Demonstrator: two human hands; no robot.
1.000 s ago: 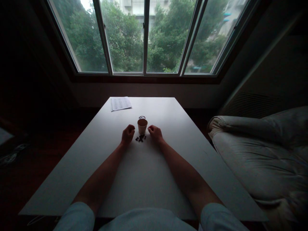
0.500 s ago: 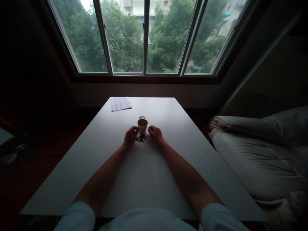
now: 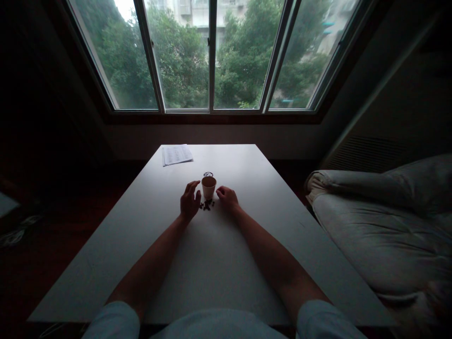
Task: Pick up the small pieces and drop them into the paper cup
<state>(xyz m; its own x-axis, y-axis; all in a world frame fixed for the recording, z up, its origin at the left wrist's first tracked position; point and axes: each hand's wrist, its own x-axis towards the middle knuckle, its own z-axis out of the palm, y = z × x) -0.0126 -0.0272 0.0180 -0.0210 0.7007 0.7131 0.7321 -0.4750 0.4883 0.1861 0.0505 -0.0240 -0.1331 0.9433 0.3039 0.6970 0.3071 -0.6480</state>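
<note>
A light paper cup [image 3: 208, 189] stands upright on the white table [image 3: 212, 263]. Several small dark pieces [image 3: 206, 205] lie scattered just in front of it, on my side. Left of the cup is my left hand [image 3: 190, 201], thumb and fingers apart, holding nothing. My right hand [image 3: 227, 197] rests close to the cup's right side, its fingers curled together; whether they hold anything is too small to tell. A round dark-rimmed item [image 3: 208, 174] lies behind the cup, partly hidden by it.
Printed papers [image 3: 177, 155] lie at the table's far left corner. Beyond the table is a window [image 3: 212, 61]. A folded pale mattress or bedding [image 3: 374, 226] stands along the right side. White cables [image 3: 16, 235] lie on the floor at left.
The fingers of my left hand have spread apart from a closed pose beside the cup. My right hand has stayed nearly in place. The view has shifted slightly.
</note>
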